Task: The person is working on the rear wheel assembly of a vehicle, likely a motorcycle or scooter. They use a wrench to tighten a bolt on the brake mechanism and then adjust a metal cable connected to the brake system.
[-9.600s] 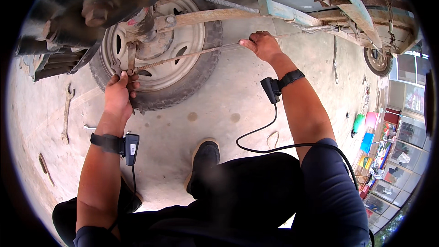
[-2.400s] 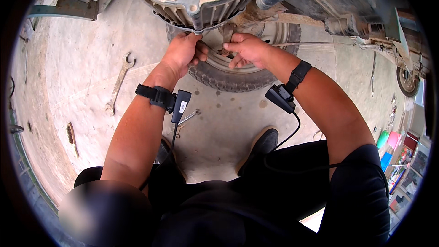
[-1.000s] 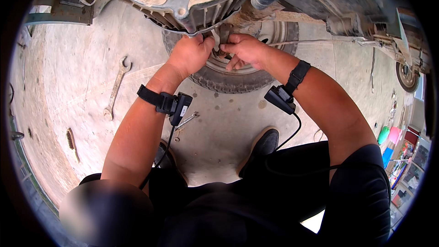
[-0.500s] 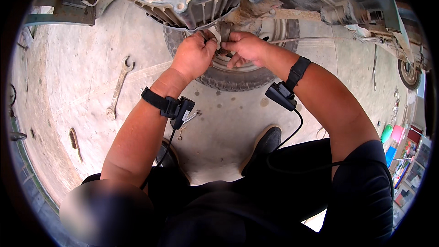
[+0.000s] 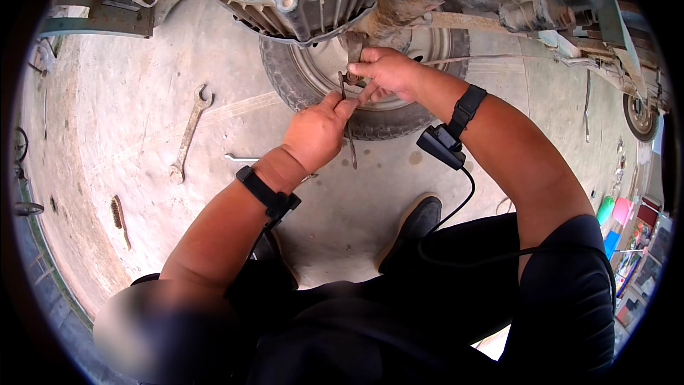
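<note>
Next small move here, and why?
Probably guide the upper end of the slim dark metal tool onto the small rusty metal fitting. The left hand grips the tool partway along, its upper end close by the fitting, and the right hand is right there, below the rusty flat metal lever. Whether tool and fitting touch, I can't tell.

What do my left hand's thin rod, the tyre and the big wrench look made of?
Thin rod: probably metal, dull brown, perhaps rusted. Tyre: apparently rubber, matt dark grey with moulded tread. Big wrench: likely steel, worn finish, blotchy grey-brown.
</note>
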### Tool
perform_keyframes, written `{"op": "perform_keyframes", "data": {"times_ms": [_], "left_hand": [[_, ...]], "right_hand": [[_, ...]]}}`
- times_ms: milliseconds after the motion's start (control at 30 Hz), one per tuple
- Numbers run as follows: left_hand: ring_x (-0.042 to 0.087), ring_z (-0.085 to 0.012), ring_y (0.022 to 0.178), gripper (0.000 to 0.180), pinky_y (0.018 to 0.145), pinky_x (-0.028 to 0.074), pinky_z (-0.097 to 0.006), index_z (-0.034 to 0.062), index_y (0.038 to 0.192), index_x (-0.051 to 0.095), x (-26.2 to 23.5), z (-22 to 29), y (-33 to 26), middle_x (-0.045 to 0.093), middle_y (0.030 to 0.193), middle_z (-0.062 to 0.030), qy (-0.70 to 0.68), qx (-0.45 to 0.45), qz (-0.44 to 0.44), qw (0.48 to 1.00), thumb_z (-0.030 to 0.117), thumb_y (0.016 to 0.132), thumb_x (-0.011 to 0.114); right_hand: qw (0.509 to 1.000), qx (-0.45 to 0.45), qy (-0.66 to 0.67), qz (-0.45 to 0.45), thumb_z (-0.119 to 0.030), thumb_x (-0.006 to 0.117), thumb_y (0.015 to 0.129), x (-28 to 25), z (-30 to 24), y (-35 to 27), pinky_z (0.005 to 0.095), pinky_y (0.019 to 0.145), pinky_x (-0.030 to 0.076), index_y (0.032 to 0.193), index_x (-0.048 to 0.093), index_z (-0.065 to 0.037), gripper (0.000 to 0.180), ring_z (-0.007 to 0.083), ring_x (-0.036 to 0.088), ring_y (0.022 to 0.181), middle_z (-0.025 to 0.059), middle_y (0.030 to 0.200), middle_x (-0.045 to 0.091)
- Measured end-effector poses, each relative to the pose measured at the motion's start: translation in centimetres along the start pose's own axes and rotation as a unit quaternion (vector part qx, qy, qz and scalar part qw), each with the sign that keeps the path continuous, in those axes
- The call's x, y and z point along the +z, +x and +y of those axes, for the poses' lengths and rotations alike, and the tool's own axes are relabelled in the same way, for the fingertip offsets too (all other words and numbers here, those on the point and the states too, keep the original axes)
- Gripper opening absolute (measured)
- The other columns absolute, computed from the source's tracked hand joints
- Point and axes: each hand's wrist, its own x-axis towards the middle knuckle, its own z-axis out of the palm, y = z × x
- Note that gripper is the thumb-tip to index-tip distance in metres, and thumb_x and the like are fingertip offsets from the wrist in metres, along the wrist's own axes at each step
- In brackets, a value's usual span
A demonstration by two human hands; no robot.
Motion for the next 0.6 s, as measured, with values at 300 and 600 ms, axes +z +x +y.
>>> {"op": "perform_keyframes", "data": {"times_ms": [300, 600], "left_hand": [[0.067, -0.0137, 0.082, 0.024, 0.066, 0.05, -0.026, 0.0016, 0.116, 0.061, -3.6, -1.8, 2.2, 0.068, 0.1, -0.0069, -0.472, -0.256, -0.21, 0.817, 0.014, 0.097, 0.053], [0.067, -0.017, 0.077, 0.029, 0.058, 0.051, -0.026, -0.0011, 0.113, 0.042, 0.8, -0.6, 1.4, 0.066, 0.094, -0.012, -0.463, -0.336, -0.08, 0.816, 0.007, 0.093, 0.06]], "right_hand": [[1.0, 0.004, -0.01, 0.007, -0.026, 0.055, 0.099, -0.1, 0.1, -0.1, 0.0269, 0.053, 0.046, 0.111, 0.053, -0.004, 0.025, 0.0205, 0.068, 0.075, 0.0078, 0.11, 0.061], [0.999, 0.0, -0.045, 0.011, -0.027, 0.056, 0.099, -0.2, -0.1, 0.1, 0.0261, 0.051, 0.043, 0.11, 0.054, -0.005, 0.025, 0.0164, 0.066, 0.068, 0.0061, 0.107, 0.063]]}}
